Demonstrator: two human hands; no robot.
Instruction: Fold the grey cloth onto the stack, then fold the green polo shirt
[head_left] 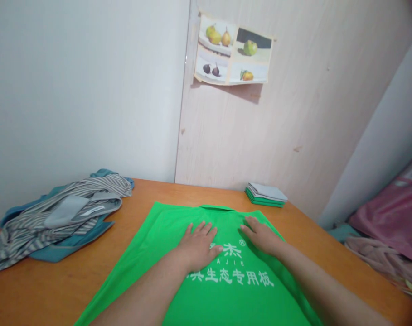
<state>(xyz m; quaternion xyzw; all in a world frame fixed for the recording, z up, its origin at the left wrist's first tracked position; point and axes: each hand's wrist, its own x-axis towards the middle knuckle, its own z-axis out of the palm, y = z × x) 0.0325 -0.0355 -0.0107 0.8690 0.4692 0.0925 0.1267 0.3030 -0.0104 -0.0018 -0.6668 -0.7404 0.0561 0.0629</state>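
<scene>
A bright green shirt lies spread flat on an orange wooden table, its lower part cut off by the bottom edge of the frame, so the hem cannot be seen. White printed lettering runs across the cloth; the upper row is partly covered by the person's left hand, and the small characters are hard to read. Both forearms enter from below, elbows out of view. The left hand rests palm down on the shirt just below the collar, fingers stretched flat and slightly spread, gripping nothing. The right hand lies beside it, also palm down with fingers extended and loose, pressing on the fabric near the shirt's right edge. The two hands sit near each other without touching.

To the left, a heap of striped grey and blue garments lies crumpled, its end running out of frame. At the table's far side, a small stack of folded clothes sits against the wall, under a fruit picture.
</scene>
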